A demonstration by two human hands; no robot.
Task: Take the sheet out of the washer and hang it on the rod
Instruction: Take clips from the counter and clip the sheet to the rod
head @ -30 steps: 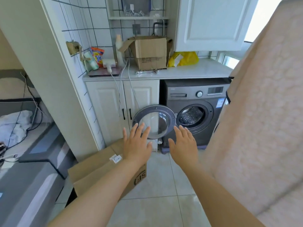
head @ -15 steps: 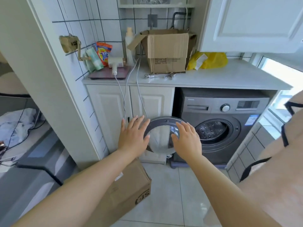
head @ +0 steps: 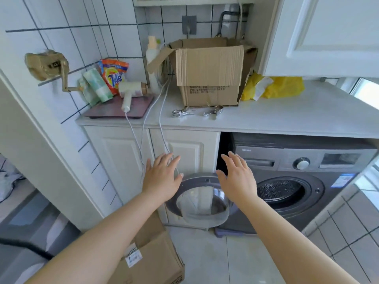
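The washer (head: 291,181) now fills much more of the view than a second ago, and the pale cloth that covered the right side of the earlier pictures is gone from sight. The sheet itself cannot be made out: the round drum opening (head: 279,188), just right of the right hand's fingers, shows only dark perforated metal. The washer is dark grey, with a white dial and a small display on its panel, and it stands under the white table (head: 287,117). Its round door (head: 202,198) hangs swung open to the left, glass bulging outward, directly below and between both hands.

The left hand (head: 161,179) and the right hand (head: 239,179) have risen in the frame and now hover above the door's upper rim, palms away from the camera. Both sets of fingers are spread and nearly straight, holding nothing. Whether either hand touches the door rim cannot be told.

Beyond the fingers, white cables (head: 162,119) hang over the cabinet front. On the table above sit an open cardboard box (head: 209,72), two metal clips (head: 196,112), a detergent bag (head: 113,75) and a yellow bag (head: 283,87). Another cardboard box (head: 151,259) lies on the floor beneath the left forearm.
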